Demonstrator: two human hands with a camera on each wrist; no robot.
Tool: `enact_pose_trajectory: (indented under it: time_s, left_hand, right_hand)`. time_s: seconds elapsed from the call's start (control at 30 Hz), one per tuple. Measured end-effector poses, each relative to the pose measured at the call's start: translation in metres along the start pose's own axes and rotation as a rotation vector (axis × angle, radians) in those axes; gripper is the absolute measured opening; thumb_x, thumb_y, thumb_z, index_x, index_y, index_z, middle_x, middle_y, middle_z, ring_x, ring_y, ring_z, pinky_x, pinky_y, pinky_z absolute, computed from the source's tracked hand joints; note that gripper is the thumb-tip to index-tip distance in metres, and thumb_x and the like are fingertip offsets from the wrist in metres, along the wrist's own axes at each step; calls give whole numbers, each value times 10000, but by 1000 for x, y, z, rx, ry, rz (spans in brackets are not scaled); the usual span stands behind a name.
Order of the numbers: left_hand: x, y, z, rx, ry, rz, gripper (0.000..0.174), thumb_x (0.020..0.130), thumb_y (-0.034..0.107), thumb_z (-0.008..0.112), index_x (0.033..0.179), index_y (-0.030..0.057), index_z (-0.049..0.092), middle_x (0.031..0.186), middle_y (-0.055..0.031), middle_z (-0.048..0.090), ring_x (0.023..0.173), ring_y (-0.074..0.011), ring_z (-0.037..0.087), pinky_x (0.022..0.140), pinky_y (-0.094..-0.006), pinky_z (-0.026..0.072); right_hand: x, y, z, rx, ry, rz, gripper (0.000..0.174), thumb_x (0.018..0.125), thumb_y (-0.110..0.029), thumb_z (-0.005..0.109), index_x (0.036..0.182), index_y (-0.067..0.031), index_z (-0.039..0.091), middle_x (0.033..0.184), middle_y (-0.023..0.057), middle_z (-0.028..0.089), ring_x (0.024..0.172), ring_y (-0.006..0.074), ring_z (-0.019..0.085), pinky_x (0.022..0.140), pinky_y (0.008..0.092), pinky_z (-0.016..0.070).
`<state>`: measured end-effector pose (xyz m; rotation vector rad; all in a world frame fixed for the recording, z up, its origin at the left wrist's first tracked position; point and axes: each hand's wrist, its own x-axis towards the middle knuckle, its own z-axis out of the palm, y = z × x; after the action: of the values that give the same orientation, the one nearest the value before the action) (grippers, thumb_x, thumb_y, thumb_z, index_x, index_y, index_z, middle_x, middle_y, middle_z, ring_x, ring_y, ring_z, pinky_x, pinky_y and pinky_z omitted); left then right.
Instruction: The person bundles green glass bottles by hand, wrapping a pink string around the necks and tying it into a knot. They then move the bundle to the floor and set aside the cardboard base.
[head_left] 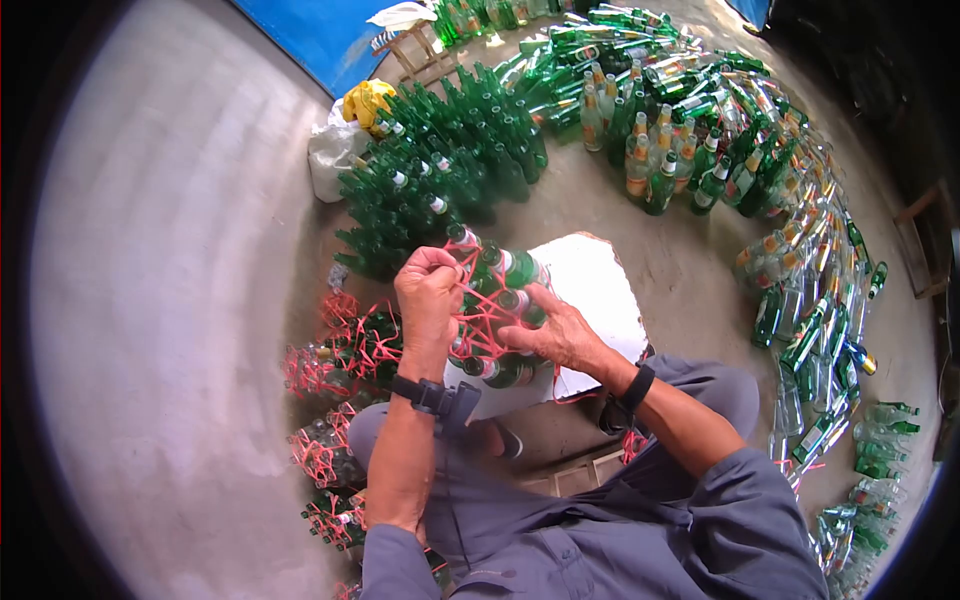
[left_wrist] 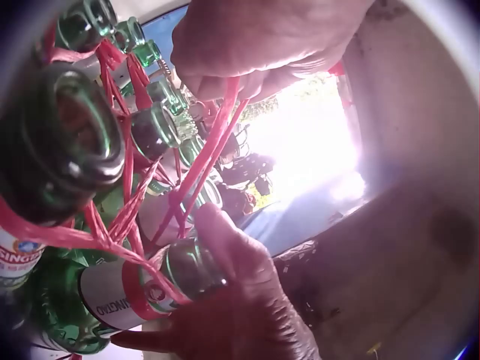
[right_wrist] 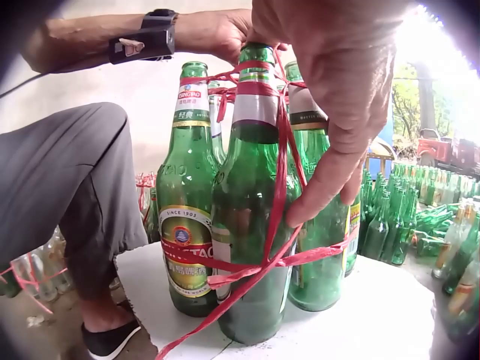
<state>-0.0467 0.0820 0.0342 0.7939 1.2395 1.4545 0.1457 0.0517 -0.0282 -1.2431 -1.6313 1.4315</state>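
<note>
Several green bottles (head_left: 518,268) stand grouped on a white board (head_left: 605,290), with red plastic strap (head_left: 480,300) wound round their necks. The left hand (head_left: 430,300) pinches a length of strap (left_wrist: 214,142) above the necks; its curled fingers fill the top of the left wrist view. Across the bundle, the right hand (head_left: 565,335) rests with spread fingers against the bottles. In the right wrist view this hand (right_wrist: 337,97) reaches down beside the front bottle (right_wrist: 251,187), one fingertip touching the strap. More strap (right_wrist: 322,255) crosses lower on the bottles, its loose end trailing over the board.
Behind the bundle stand many green bottles (head_left: 460,130). Upright and lying bottles (head_left: 820,290) curve round the right side. Strapped bundles (head_left: 330,440) stand at the left. A white sack (head_left: 338,155), yellow cloth (head_left: 368,103) and small wooden stool (head_left: 415,52) are farther back.
</note>
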Motion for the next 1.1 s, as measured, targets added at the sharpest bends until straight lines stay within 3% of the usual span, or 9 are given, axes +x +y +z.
enact_pose_trajectory:
  time_s: [0.2,0.63,0.77,0.87,0.93,0.97,1.0,1.03,1.1]
  left_hand:
    - [-21,5,42,113,-104,80,167,856,-92,551,821,58,616,710,48,550,524,6,384,449,-196,243]
    - [-41,19,52,429,-206,161,123,853,-56,552,827,39,627,702,65,532,593,-4,399,524,-205,294]
    - [-53,22,59,432,-250,102,109,874,-49,559,859,32,630,709,65,546,624,-7,439,543,-198,323]
    - [-57,15,62,455,-281,138,104,880,-50,563,869,30,629,707,58,553,613,-12,455,538,-199,342]
    - [-62,11,67,490,-296,182,101,880,-49,567,868,29,629,702,52,555,596,-14,454,526,-204,350]
    - [-68,9,71,516,-335,95,88,869,-32,568,891,24,631,700,-22,609,615,-90,557,554,-273,426]
    - [-74,5,75,542,-372,7,92,859,-16,569,914,19,634,697,-96,663,634,-166,661,581,-343,503]
    - [-74,-11,76,749,-398,309,82,858,-2,591,918,28,638,706,-175,658,657,-302,684,619,-416,520]
    - [-88,-22,76,879,-373,442,86,854,22,631,939,34,638,759,-208,656,681,-377,662,631,-433,521]
  right_hand:
    - [-1,2,0,-35,-7,31,735,770,-501,770,1208,35,523,1106,271,641,1070,407,629,912,461,491]
    - [5,6,-10,-30,-93,0,773,774,-536,751,1267,31,572,1141,246,675,1083,374,649,922,445,495]
    - [2,-6,-21,-118,19,28,643,809,-485,741,1168,47,706,993,247,737,864,319,728,791,419,548]
    - [13,6,-20,33,50,76,432,897,-384,679,917,42,749,722,146,723,609,191,699,568,327,540]
    - [5,-7,-23,289,-34,222,400,898,-375,684,860,19,742,699,127,709,575,171,663,535,302,508]
    - [0,-17,-26,545,-120,366,378,899,-366,688,804,-3,734,676,108,696,541,151,626,502,277,476]
    - [-2,-23,-40,453,-241,358,295,890,-317,714,808,-34,706,709,53,672,540,103,565,480,237,419]
    - [0,-11,-37,453,-244,357,295,890,-317,714,808,-34,706,709,53,672,540,103,565,480,237,419]
    - [2,15,-22,802,-216,115,226,864,-241,749,834,-27,684,756,5,636,574,81,539,470,250,400]
